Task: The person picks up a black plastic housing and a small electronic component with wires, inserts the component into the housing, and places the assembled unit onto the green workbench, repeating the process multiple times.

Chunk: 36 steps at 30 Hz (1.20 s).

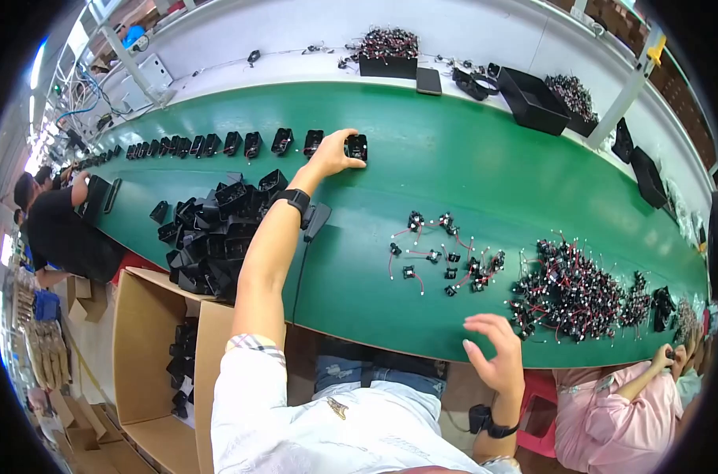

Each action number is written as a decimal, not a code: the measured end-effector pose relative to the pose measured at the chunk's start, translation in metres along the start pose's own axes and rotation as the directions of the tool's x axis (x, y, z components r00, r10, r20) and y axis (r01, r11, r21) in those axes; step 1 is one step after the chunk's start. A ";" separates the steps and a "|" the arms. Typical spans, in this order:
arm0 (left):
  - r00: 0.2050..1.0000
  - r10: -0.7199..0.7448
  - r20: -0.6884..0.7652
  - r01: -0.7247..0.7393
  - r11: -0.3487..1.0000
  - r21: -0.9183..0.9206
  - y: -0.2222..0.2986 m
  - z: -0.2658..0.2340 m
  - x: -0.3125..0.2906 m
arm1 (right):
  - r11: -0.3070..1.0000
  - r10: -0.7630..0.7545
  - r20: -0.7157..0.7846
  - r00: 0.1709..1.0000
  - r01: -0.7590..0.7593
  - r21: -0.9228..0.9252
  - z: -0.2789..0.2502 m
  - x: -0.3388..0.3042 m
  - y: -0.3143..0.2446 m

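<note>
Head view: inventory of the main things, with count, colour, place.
Table: one, green, centre
Row housings: many, black, table's far left
Piled housings: many, black, table's near left
Loose wired parts: several, black-red, centre-right
Wired-part pile: one, black-red, right
Bins: at least three, black, back
Carton: one, brown, lower left
Stool: one, red, lower right
Co-workers: at least two, black and pink tops, both sides
Wristbands: two, black, wrists
Left hand: one, gripping row's right-end housing
Right hand: one, empty, near edge

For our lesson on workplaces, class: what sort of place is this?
Probably a factory assembly line: a long green worktable carries a row of black cases and a heap of small wired parts.
</note>
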State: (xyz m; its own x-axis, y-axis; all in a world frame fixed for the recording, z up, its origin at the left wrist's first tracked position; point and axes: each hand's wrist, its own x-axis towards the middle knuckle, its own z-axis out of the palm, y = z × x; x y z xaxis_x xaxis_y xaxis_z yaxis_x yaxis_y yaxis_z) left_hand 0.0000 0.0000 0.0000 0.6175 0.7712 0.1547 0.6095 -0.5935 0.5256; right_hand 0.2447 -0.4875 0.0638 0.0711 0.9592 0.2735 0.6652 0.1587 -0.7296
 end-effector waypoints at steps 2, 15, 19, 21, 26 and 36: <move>0.998 -0.023 -0.064 0.020 0.999 -0.040 -0.012 0.006 0.008 | 1.000 0.020 -0.059 0.998 -0.021 -0.004 0.001 -0.012 0.006; 0.995 -0.017 -0.101 0.059 0.901 0.431 0.016 -0.092 -0.132 | 0.950 0.140 -0.084 0.987 -0.158 -0.269 0.032 0.025 0.028; 0.985 -0.071 -0.154 0.148 0.805 0.575 -0.031 -0.113 -0.183 | 0.920 -0.051 -0.093 0.994 0.010 -0.393 0.058 0.044 0.030; 0.988 -0.088 -0.125 0.144 0.811 0.567 -0.036 -0.109 -0.188 | 0.930 0.268 -0.001 0.963 -0.260 -0.259 0.060 0.047 0.023; 0.997 0.003 -0.076 0.040 0.831 0.555 -0.038 -0.102 -0.170 | 0.967 0.200 -0.014 0.980 -0.200 -0.160 0.074 0.037 0.015; 0.998 0.027 -0.058 0.012 0.812 0.583 -0.052 -0.086 -0.128 | 0.923 0.301 -0.072 0.951 -0.272 0.272 0.056 0.008 0.016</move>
State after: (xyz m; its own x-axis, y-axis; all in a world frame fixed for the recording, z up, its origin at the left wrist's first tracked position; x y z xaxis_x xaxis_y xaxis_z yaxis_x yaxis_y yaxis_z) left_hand -0.1537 -0.0481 0.0242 0.6039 0.7670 0.2167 0.7924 -0.6072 -0.0591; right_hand 0.2142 -0.4639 0.0196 0.3214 0.9431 0.0851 0.3924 -0.0509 -0.9184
